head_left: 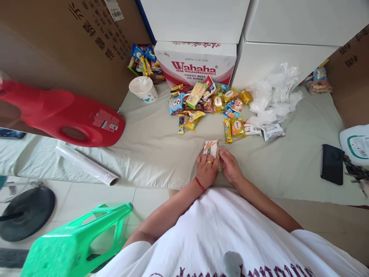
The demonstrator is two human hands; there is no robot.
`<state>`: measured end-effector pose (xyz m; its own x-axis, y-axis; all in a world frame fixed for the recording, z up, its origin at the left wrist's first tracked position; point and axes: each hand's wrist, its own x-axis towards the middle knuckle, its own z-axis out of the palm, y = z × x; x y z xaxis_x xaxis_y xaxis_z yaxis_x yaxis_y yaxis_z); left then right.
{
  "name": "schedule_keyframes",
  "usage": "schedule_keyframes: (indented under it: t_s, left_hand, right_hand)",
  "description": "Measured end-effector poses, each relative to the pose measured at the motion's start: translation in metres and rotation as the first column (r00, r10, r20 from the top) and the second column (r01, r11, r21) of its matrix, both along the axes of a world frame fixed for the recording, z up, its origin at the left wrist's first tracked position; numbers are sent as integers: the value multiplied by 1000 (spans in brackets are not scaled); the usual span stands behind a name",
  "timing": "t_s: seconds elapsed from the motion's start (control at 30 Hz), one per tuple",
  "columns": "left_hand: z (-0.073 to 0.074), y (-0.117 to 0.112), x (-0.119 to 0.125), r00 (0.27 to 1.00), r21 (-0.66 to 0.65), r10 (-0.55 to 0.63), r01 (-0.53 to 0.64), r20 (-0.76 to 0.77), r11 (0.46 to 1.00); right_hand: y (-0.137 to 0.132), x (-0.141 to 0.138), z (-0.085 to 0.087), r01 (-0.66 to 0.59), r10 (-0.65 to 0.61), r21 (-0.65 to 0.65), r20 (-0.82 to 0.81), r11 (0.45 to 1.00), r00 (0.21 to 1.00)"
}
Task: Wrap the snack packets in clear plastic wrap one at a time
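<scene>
A small snack packet (211, 148), white with a picture of sticks and some green print, is in both hands close to my body. My left hand (206, 167), with a ring and a red string bracelet, lies over its lower part with fingers curled on it. On the packet's right edge, my right hand (230, 165) pinches the clear wrapper between thumb and finger. Beyond the hands lies a pile of wrapped snacks (196, 94) in several colours. A yellow snack packet (238, 127) and a white-and-grey packet (272, 131) lie nearer, to the right.
Behind the pile stands a Wahaha water carton (198, 63). A paper tub (143, 89) and a red jug (72, 115) are at left, with a white roll (86, 164) in front. Crumpled clear plastic bags (273, 96) and a black phone (332, 164) are at right. A green stool (77, 238) stands below.
</scene>
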<state>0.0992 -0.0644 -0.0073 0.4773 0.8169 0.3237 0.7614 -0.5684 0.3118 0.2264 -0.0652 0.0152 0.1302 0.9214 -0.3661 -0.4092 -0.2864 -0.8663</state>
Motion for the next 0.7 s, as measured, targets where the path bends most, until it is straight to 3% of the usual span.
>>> schedule_keyframes:
  t_s: [0.07, 0.13, 0.2, 0.23, 0.3, 0.37, 0.4, 0.47, 0.53, 0.7]
  left_hand:
    - [2, -1, -4, 992, -59, -115, 118, 52, 991]
    - [7, -1, -11, 948, -153, -221, 259, 227, 954]
    - [14, 0, -20, 852, -258, -175, 335, 493, 906]
    - [18, 0, -24, 787, -309, -65, 315, 614, 897]
    - [24, 2, -32, 634, -453, 267, 147, 726, 880]
    - [29, 4, -37, 490, -634, 572, -48, 658, 772]
    - [32, 5, -38, 450, -712, 662, -79, 600, 698]
    - [37, 9, -38, 448, -813, 720, 28, 530, 582]
    - [43, 13, -33, 465, -827, 692, 201, 552, 525]
    - [54, 17, -16, 516, -780, 587, 364, 624, 509]
  right_hand:
    - [1, 2, 4, 5, -5, -43, 3, 999, 1000]
    - [4, 6, 7, -24, 27, -77, 38, 997, 999]
    - [6, 10, 8, -68, 73, -78, 72, 995, 995]
    - [7, 12, 7, -85, 91, -71, 75, 994, 993]
    - [7, 13, 6, -79, 82, -54, 51, 995, 995]
    - [6, 12, 5, -48, 47, -42, -14, 998, 999]
    - [5, 12, 5, -36, 35, -35, -52, 999, 998]
    - [3, 10, 4, -39, 37, -15, -100, 999, 994]
    - [2, 10, 5, -79, 80, 23, -66, 997, 995]
    - [-5, 31, 20, -211, 193, 85, 182, 974, 964]
